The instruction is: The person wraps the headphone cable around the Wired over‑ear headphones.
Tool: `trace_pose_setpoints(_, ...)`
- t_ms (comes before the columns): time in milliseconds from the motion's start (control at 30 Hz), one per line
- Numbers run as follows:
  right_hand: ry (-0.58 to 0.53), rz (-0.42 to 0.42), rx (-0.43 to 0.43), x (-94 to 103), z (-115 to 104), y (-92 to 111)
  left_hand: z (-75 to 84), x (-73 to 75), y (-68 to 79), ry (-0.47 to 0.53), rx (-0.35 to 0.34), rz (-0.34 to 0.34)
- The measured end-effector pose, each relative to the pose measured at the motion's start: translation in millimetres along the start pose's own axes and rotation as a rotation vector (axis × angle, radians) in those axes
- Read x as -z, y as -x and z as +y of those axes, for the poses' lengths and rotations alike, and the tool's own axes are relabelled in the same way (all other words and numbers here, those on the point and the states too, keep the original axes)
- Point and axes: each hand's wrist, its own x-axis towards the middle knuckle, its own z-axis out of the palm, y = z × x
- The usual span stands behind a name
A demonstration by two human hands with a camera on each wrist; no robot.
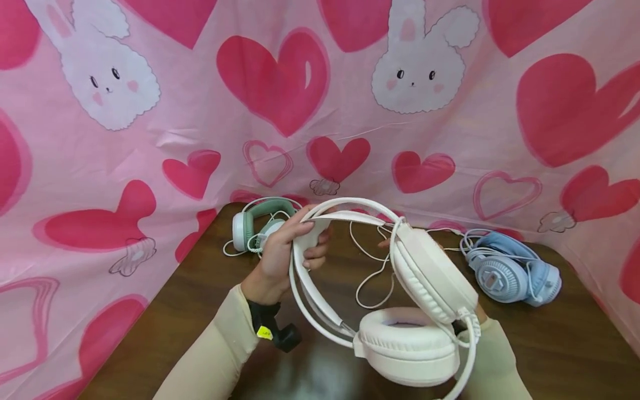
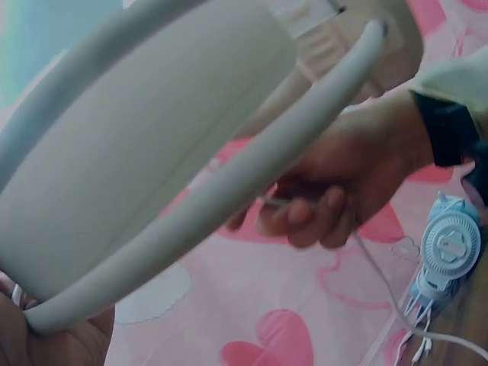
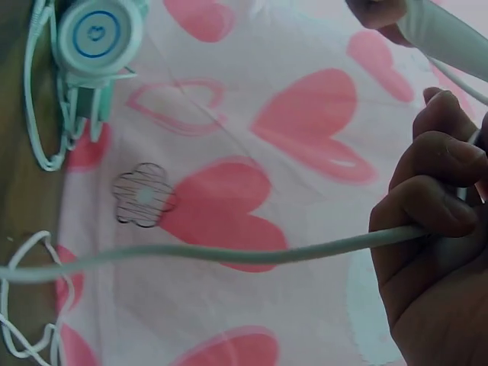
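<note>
White over-ear headphones (image 1: 425, 344) are held up over the table, ear cups toward the lower right. My left hand (image 1: 280, 255) grips their headband (image 1: 311, 233), fingers wrapped around its padded inner strap. Most of my right hand (image 2: 328, 179) is hidden behind the ear cups in the head view. The left wrist view shows it behind the headband with curled fingers. In the right wrist view those fingers pinch a white cable (image 3: 267, 255), which trails off to the left.
Green headphones (image 1: 260, 222) lie at the table's back left. Blue headphones (image 1: 510, 272) with a cord looped over them lie on the right. A loose white cable (image 1: 377, 303) curls on the brown wooden table (image 1: 175, 328). Behind stands a pink cloth (image 1: 350, 122) with hearts and rabbits.
</note>
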Motion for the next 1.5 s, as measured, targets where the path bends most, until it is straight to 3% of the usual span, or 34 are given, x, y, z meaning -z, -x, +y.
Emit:
trace_pose_setpoints(67,-0.211,-0.188,-0.005,22.2,26.2,-3.8,-2.1,0.3,-1.3,0.028,-0.005,0.031)
trace_pose_setpoints(100,-0.216,-0.192,-0.017,30.5,42.5,-2.3,-3.1,0.5,-1.9,0.035,-0.007,0.044)
trace_pose_setpoints(133,-0.119,-0.192,0.044,32.6,51.4,-3.3,-4.1,0.8,-2.4,0.041,-0.009,0.057)
trace_pose_setpoints(200,0.068,-0.129,0.183,27.1,61.3,-4.0,-5.6,1.3,-3.6,0.049,-0.015,0.082)
trace_pose_setpoints(300,0.38,0.147,0.28,1.7,58.1,-4.3,-7.3,2.1,-5.3,0.06,-0.019,0.113)
trace_pose_setpoints(333,0.413,0.176,0.326,-6.4,52.2,-7.0,-7.9,2.3,-5.9,0.063,-0.021,0.124)
trace_pose_setpoints(400,0.396,0.267,0.333,-16.1,51.1,-8.5,-8.9,2.5,-6.8,0.069,-0.023,0.144)
trace_pose_setpoints(533,0.382,0.343,0.276,-21.8,57.8,-9.6,-11.8,3.1,-8.6,0.092,-0.017,0.185)
trace_pose_setpoints(667,0.476,0.344,0.211,-19.9,68.2,-9.1,-14.3,4.1,-9.9,0.104,-0.007,0.234)
trace_pose_setpoints(767,0.478,0.331,0.155,-22.2,72.7,-9.2,-14.6,4.7,-10.1,0.106,-0.021,0.274)
trace_pose_setpoints(833,0.442,0.312,0.138,-24.0,76.7,-10.3,-13.9,5.4,-10.3,0.109,-0.043,0.3)
trace_pose_setpoints(967,0.214,0.239,0.113,-26.1,87.3,-12.9,-11.0,8.0,-12.1,0.122,-0.089,0.342)
trace_pose_setpoints(1067,0.114,0.213,0.018,-29.0,85.5,-11.3,-8.3,10.4,-14.3,0.137,-0.114,0.363)
trace_pose_setpoints(1200,0.28,0.219,-0.149,-36.5,71.7,-7.6,-5.1,14.0,-16.0,0.166,-0.138,0.399)
trace_pose_setpoints(1300,0.318,0.22,-0.226,-40.9,67.5,-9.0,-2.5,16.5,-15.6,0.172,-0.154,0.431)
trace_pose_setpoints(1400,0.269,0.215,-0.229,-45.6,64.5,-11.6,0.7,18.8,-14.9,0.162,-0.178,0.457)
trace_pose_setpoints(1500,0.322,0.205,-0.189,-48.2,65.4,-11.3,4.4,20.5,-14.1,0.144,-0.208,0.479)
